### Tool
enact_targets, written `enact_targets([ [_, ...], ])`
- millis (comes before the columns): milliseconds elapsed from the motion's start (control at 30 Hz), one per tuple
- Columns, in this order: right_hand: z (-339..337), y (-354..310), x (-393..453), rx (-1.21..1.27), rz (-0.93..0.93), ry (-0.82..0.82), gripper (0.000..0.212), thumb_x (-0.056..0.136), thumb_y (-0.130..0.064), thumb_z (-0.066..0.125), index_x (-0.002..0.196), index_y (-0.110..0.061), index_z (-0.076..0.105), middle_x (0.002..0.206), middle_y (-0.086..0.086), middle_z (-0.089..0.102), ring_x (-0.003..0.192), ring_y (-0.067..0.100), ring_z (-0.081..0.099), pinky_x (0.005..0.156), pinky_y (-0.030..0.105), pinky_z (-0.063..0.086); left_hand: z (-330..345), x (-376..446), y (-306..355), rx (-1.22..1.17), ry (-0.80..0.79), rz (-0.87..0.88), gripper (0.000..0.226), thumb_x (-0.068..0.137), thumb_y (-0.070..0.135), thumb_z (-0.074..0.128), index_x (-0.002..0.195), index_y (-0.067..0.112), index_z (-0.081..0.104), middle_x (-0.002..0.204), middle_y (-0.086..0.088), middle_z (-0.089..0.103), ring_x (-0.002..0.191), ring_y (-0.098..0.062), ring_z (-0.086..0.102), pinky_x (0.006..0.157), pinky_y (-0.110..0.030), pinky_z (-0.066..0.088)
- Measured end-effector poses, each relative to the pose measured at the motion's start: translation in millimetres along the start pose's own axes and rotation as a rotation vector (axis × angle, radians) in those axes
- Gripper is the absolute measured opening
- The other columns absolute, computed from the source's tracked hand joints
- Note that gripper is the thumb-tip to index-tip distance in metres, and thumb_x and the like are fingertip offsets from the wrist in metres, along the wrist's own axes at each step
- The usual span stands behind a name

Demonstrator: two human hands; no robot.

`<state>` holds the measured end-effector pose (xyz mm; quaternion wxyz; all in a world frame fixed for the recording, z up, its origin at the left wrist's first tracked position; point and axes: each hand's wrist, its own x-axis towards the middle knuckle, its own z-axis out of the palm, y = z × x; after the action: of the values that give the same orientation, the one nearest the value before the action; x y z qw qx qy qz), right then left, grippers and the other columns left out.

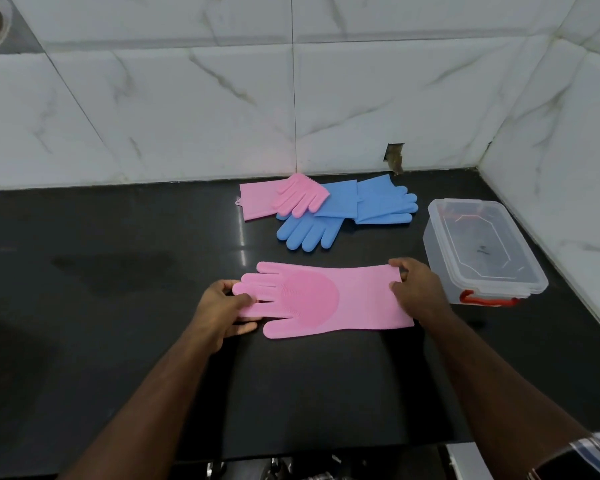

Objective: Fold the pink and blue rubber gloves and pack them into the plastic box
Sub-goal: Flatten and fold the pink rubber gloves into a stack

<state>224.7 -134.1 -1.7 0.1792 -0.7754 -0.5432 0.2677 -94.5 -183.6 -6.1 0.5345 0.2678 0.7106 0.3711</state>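
Pink glove point(326, 299) laid flat on black counter point(118, 306), fingers pointing left. Fingertips pinched by left hand point(222, 306); cuff edge gripped by right hand point(416, 289), cuff corner partly hidden. Second pink glove point(274, 199) and two blue gloves point(343, 209) heaped near wall, overlapping. Plastic box point(482, 251) lidded, just right of glove; contents indistinct.

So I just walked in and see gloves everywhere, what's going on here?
A person is laying a pink glove flat on the black counter. The left hand pinches its fingertips and the right hand holds its cuff, so it is stretched out, not yet folded. Behind it lie another pink glove and two blue gloves, overlapping in a loose pile. The plastic box stands to the right with its lid on, and no gloves are packed yet.
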Motion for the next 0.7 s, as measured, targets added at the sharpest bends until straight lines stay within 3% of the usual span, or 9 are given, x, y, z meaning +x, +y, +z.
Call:
enact_targets([
  [100,4.3,-0.3,-6.1,-0.138,-0.077,0.094,0.051,0.091,-0.012,0.065,0.139,-0.019,0.051,0.134,0.009,0.058,0.121,0.026,0.056,0.1,0.039,0.047,-5.6,2.3,1.2,0.255,0.073,0.086,0.024,0.089,0.018,0.072,0.111,0.014,0.062,0.094,-0.009,0.075,0.072,-0.024,0.073,0.062,-0.037,0.062],
  [167,9.3,-3.1,-14.2,-0.208,-0.149,0.165,0.05,0.09,-0.017,0.065,0.139,-0.021,0.052,0.14,0.007,0.054,0.127,0.025,0.052,0.104,0.04,0.044,-12.7,4.5,0.5,0.612,0.227,0.234,0.028,0.085,0.033,0.071,0.11,0.022,0.066,0.1,-0.002,0.071,0.084,-0.022,0.068,0.073,-0.037,0.057],
  [233,17.4,-8.9,-24.7,-0.221,-0.241,0.185,0.049,0.092,-0.021,0.063,0.139,-0.021,0.051,0.146,0.003,0.049,0.133,0.021,0.046,0.108,0.038,0.039,-10.5,5.2,-4.6,0.805,0.318,0.444,0.029,0.086,0.035,0.065,0.114,0.026,0.066,0.108,0.001,0.064,0.099,-0.022,0.063,0.082,-0.038,0.053],
  [333,36.1,-18.4,-37.6,-0.231,-0.34,0.064,0.05,0.096,-0.03,0.057,0.144,-0.022,0.046,0.154,0.0,0.04,0.141,0.018,0.037,0.113,0.037,0.031,16.2,-2.0,-7.9,0.935,0.266,0.779,0.032,0.092,0.031,0.061,0.123,0.026,0.065,0.121,0.001,0.063,0.114,-0.024,0.057,0.094,-0.042,0.049],
  [400,48.1,-22.5,-40.5,-0.276,-0.358,0.009,0.054,0.097,-0.039,0.055,0.147,-0.025,0.041,0.159,-0.001,0.032,0.146,0.018,0.029,0.117,0.038,0.025,37.7,-3.6,-7.4,1.045,0.164,0.889,0.044,0.095,0.037,0.056,0.138,0.025,0.057,0.141,0.002,0.057,0.133,-0.023,0.048,0.109,-0.043,0.04],
  [467,57.2,-24.7,-40.1,-0.345,-0.373,-0.029,0.058,0.098,-0.046,0.049,0.151,-0.026,0.034,0.162,-0.001,0.023,0.149,0.019,0.021,0.119,0.041,0.018,50.2,1.2,-7.5,1.139,0.071,0.85,0.058,0.1,0.046,0.043,0.154,0.023,0.038,0.161,0.003,0.037,0.15,-0.024,0.027,0.12,-0.046,0.024],
  [533,62.5,-23.2,-37.4,-0.41,-0.381,-0.065,0.06,0.1,-0.05,0.041,0.153,-0.027,0.026,0.164,0.0,0.015,0.151,0.021,0.013,0.12,0.045,0.012,53.7,8.6,-10.7,1.228,0.02,0.777,0.066,0.103,0.053,0.031,0.16,0.022,0.021,0.168,0.003,0.018,0.156,-0.024,0.01,0.124,-0.047,0.014],
  [700,65.6,-15.3,-32.5,-0.524,-0.395,-0.116,0.064,0.101,-0.055,0.025,0.157,-0.028,0.011,0.166,0.0,0.001,0.152,0.022,0.0,0.12,0.047,0.001,55.7,10.1,-19.4,1.333,-0.017,0.69,0.069,0.104,0.055,0.018,0.162,0.021,0.007,0.171,0.001,0.003,0.157,-0.022,-0.003,0.126,-0.047,0.003],
])
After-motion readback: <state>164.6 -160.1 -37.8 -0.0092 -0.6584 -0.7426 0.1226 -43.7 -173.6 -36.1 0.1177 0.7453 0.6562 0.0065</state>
